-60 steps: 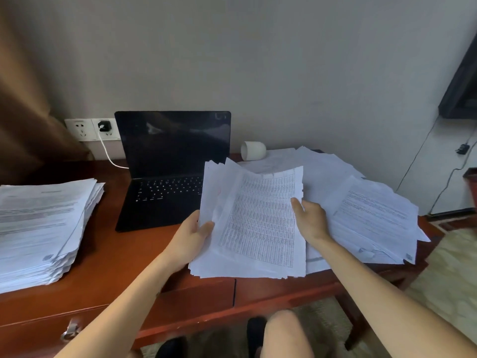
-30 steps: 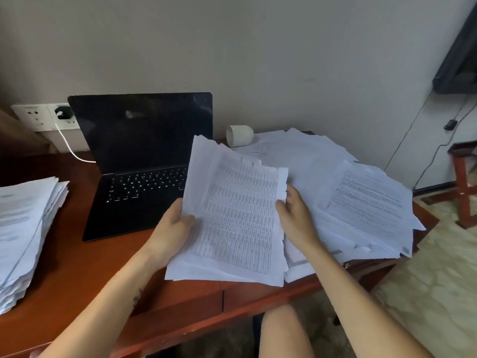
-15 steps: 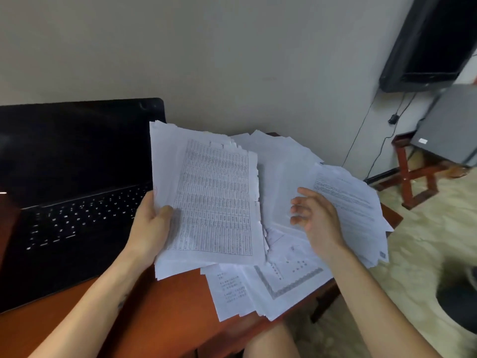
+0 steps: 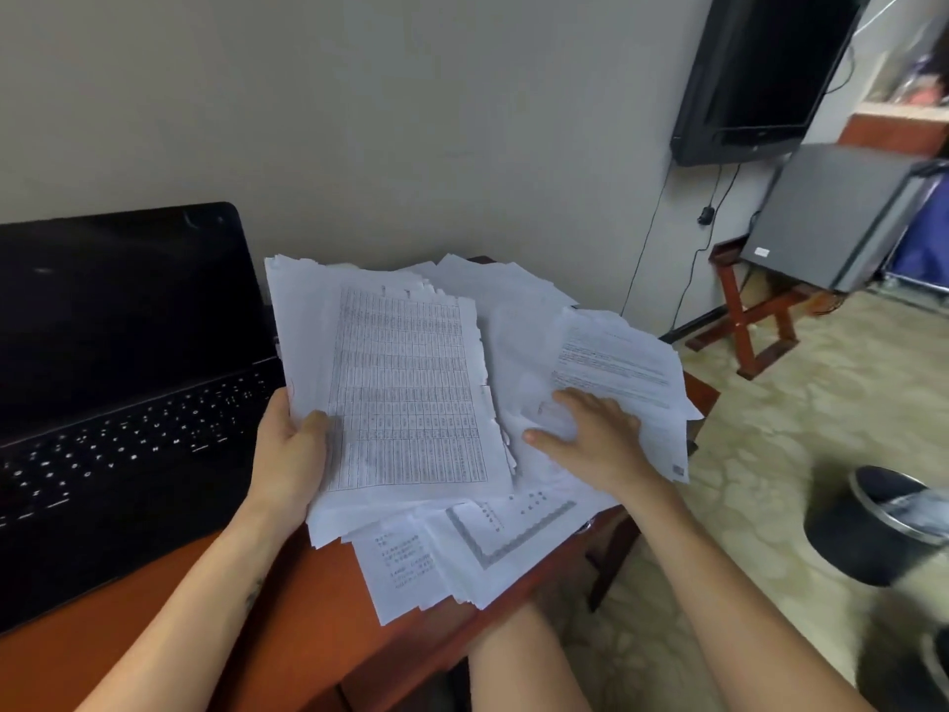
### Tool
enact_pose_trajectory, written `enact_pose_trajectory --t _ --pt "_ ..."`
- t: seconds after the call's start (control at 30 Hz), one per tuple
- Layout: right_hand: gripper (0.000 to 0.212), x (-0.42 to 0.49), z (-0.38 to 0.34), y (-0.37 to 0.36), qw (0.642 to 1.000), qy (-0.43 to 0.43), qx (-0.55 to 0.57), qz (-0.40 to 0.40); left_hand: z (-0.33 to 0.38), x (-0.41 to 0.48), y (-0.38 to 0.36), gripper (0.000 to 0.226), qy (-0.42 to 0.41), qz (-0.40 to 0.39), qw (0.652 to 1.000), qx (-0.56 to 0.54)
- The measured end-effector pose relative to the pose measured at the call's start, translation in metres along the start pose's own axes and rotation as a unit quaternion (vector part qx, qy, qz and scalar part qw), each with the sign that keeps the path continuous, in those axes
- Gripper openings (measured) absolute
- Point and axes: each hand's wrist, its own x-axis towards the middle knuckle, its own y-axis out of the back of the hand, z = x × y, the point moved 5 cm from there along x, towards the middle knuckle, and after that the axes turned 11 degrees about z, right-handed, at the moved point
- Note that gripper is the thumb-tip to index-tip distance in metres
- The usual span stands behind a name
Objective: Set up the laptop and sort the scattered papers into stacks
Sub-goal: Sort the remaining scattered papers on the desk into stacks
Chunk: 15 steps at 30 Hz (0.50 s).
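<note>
My left hand (image 4: 290,452) grips a sheaf of papers (image 4: 405,388) by its left edge, thumb on top; the top sheet is a printed table. It is held tilted above the desk, beside the open black laptop (image 4: 123,382), whose screen is dark. My right hand (image 4: 590,439) rests flat with spread fingers on the scattered papers (image 4: 611,357) at the desk's right end. More loose sheets (image 4: 462,552) lie under the sheaf and overhang the front edge.
The red-brown wooden desk (image 4: 287,629) ends at the right just past the papers. A wall-mounted TV (image 4: 760,74), a grey box on a red stand (image 4: 832,218) and a dark waste bin (image 4: 878,526) stand to the right on the patterned floor.
My right hand let go of the sheaf and came down onto the scattered papers on the right. My view turned right, so the left stack and the socket left the frame.
</note>
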Motion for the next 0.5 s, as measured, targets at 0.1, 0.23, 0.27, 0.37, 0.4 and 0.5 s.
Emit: enact_pose_trajectory --t 0.1,0.23,0.27,0.37,0.4,0.5 --pt "0.048 0.000 -0.001 0.008 0.995 0.039 -0.005 0.095 -0.007 -0.008 -0.001 0.031 0.000 -0.009 1.000 0.011" --pt "0.032 -0.007 0.001 0.014 0.985 0.031 0.051 0.164 -0.013 -0.011 0.006 0.030 -0.001 -0.031 0.999 0.035" --pt "0.033 -0.008 0.003 0.016 0.982 0.006 0.082 0.172 -0.014 -0.011 0.007 0.028 0.001 -0.034 0.999 0.038" --pt "0.035 -0.012 0.006 0.026 0.955 -0.088 0.209 0.190 -0.016 -0.012 0.008 0.027 0.006 -0.042 0.998 0.038" --pt "0.035 -0.014 0.004 0.030 0.946 -0.100 0.243 0.192 -0.016 -0.013 0.007 0.026 0.006 -0.046 0.998 0.041" --pt "0.034 -0.018 -0.006 0.038 0.922 -0.094 0.341 0.155 -0.019 -0.011 0.006 0.025 0.002 -0.065 0.997 0.049"
